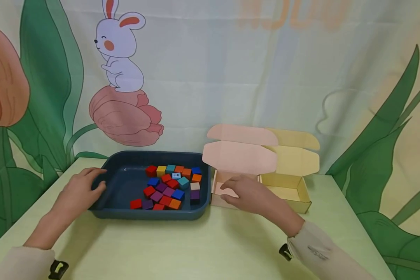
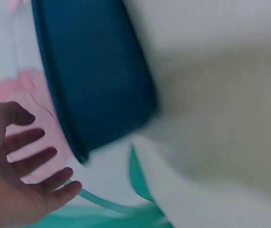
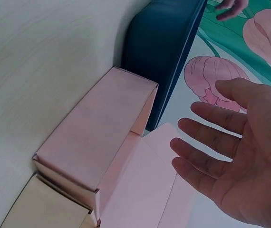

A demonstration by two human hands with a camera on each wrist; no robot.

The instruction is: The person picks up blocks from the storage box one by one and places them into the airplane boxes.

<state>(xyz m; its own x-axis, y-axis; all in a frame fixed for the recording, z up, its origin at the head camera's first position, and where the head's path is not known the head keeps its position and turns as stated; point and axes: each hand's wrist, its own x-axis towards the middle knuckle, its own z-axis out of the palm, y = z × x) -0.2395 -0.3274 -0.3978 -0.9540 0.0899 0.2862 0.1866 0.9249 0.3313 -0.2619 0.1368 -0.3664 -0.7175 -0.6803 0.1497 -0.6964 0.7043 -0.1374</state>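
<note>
My left hand (image 1: 78, 190) is over the left end of a dark blue tray (image 1: 150, 214), its fingers spread and relaxed with nothing in them. In the left wrist view that hand (image 2: 26, 175) shows its fingers apart beside the tray wall (image 2: 92, 71). Several small coloured cubes (image 1: 168, 191), red, purple, blue, orange and teal among them, lie in the tray's right half. Above the front of an open pink box (image 1: 217, 200) is my right hand (image 1: 250, 194), loosely bent and holding nothing. The right wrist view shows this hand (image 3: 240, 142) with fingers apart by the pink box (image 3: 97, 123).
An open yellow box (image 1: 295, 204) stands right of the pink one, its lid raised. Both boxes sit on a pale green table (image 1: 196, 249), close to the tray's right side. Behind hangs a cloth backdrop (image 1: 210, 77) printed with a rabbit and flowers.
</note>
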